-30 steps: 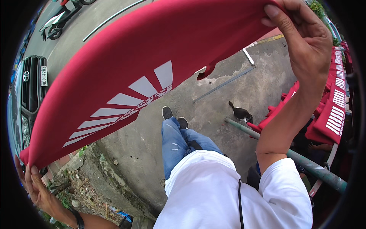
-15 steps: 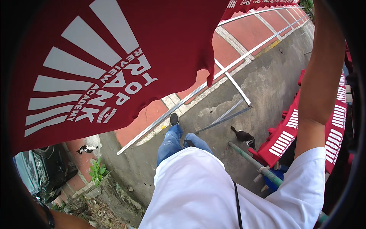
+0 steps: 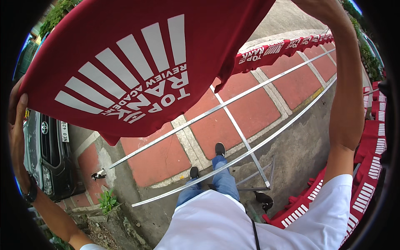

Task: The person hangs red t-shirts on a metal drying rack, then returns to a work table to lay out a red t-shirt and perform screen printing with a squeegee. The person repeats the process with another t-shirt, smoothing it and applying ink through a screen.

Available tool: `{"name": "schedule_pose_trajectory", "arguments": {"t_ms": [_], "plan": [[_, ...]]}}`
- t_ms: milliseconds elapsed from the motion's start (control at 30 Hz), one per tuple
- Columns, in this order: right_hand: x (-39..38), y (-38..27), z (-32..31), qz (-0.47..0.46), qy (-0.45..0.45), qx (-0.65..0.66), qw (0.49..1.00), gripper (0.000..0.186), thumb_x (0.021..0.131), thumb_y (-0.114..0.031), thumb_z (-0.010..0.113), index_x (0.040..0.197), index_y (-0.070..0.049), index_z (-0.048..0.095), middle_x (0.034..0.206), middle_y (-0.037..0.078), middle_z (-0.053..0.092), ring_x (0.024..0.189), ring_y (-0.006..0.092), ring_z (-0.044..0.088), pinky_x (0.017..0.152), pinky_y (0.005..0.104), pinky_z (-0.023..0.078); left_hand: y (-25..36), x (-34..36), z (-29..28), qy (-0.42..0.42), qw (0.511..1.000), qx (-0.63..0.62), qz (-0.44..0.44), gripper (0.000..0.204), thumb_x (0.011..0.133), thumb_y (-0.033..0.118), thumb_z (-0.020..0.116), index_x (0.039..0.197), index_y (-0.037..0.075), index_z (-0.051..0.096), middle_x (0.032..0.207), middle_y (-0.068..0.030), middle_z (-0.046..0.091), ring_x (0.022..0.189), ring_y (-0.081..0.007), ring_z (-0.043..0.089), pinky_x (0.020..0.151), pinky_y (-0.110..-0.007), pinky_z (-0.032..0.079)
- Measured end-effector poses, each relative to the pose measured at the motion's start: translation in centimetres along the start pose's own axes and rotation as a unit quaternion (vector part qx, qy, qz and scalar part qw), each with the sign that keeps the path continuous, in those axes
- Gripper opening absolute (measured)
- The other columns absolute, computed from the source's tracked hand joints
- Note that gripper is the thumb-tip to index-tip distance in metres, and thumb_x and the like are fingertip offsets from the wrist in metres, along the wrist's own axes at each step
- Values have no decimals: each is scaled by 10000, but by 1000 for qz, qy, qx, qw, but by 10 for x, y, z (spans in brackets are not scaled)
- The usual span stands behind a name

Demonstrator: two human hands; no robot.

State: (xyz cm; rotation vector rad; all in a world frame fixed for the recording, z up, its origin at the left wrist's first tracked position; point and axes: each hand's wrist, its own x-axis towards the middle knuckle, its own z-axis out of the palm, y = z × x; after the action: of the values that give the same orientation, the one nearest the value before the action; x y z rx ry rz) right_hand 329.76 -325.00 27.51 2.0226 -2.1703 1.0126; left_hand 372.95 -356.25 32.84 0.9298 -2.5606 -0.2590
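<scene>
A red printed shirt (image 3: 137,50), dark red with white fan-like stripes and lettering, is spread out in front of me and fills the upper left. My left hand (image 3: 17,106) grips its left edge, thumb in front, with a dark watch on the wrist. Raised at the top right, my right hand (image 3: 318,8) is near the shirt's upper right side. The upper picture edge cuts off its fingers, so its hold is hidden. Metal rails (image 3: 225,104) run slantwise below the shirt, joined by a crossbar (image 3: 241,135).
Similar red shirts hang in a row (image 3: 287,48) at the far right, and more (image 3: 362,200) hang beside my right arm. A dark car (image 3: 48,154) is at the left. One black-and-white cat (image 3: 98,174) is near it; a dark cat (image 3: 263,201) is by the crossbar. A plant (image 3: 107,200) grows lower left.
My left hand has come into view on the shirt's edge. The shirt shows higher and farther right. My feet have moved forward to the red paving, and a rail now crosses my legs.
</scene>
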Motion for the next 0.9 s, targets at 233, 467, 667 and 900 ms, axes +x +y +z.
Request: {"name": "schedule_pose_trajectory", "arguments": {"t_ms": [233,467,667,900], "plan": [[18,125,-3,11,-74,71,995,260,1067,-223,637,1127,18,716,943,-21,645,932,69,614,916,282,515,47,85,93,-127,987,-78,54,224,1086,164,592,1212,11,696,1024,4,698,968,-71,604,941,-267,466],[8,149,-27,21,-31,-27,999,254,1048,-266,634,1132,-64,764,913,58,737,889,169,698,900,377,578,63,124,129,-187,962,-162,111,199,1068,115,567,1147,-41,662,988,-28,676,906,-93,618,888,-276,513],[15,136,-20,71,2,-49,996,320,1011,-367,689,1148,-91,775,980,74,758,936,194,713,900,368,577,59,140,147,-155,958,-151,187,216,1051,136,580,1156,-19,687,997,-59,727,962,-116,666,942,-316,539],[2,203,-32,93,9,6,996,300,1002,-323,593,1039,-85,770,973,53,744,996,166,665,995,357,505,88,182,201,-125,958,-157,206,250,1045,244,596,1090,22,701,905,3,692,905,-96,589,912,-297,462]]}}
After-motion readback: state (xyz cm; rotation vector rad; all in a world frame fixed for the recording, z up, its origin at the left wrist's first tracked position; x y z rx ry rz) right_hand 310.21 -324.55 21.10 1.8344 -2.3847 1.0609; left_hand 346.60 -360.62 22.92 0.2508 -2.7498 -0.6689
